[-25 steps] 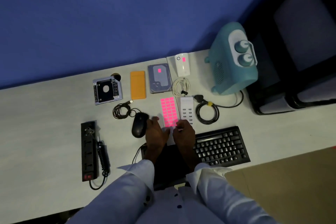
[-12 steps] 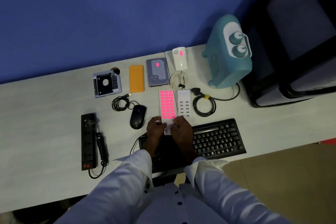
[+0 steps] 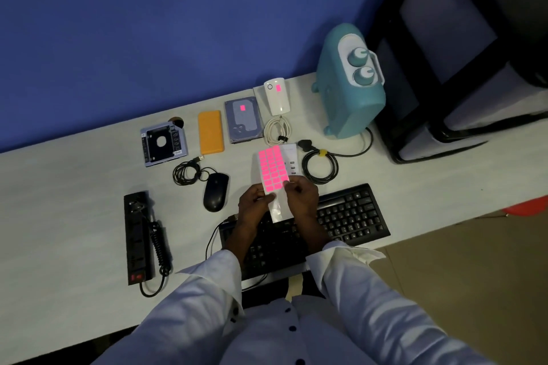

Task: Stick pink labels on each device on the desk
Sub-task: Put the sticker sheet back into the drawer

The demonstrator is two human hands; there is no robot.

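Head view: both hands pinch the label sheet [image 3: 272,170], its long axis pointing away. Right hand [image 3: 299,195] fingers grip the near corner label; left hand [image 3: 255,201] steadies the backing.

I see the white backing sheet of pink rectangular labels [image 3: 272,170] held tilted above the pale desk [image 3: 74,201], partly covering the white multi-port charger [image 3: 292,158].

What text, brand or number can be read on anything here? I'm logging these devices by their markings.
None can be read.
Drive caddy: small printed marks, too blurred.
Keyboard: key legends too small.
Hard drive: only a blank pink label.
White device: a circle sign and a blank pink label.
Label sheet: blank pink labels.
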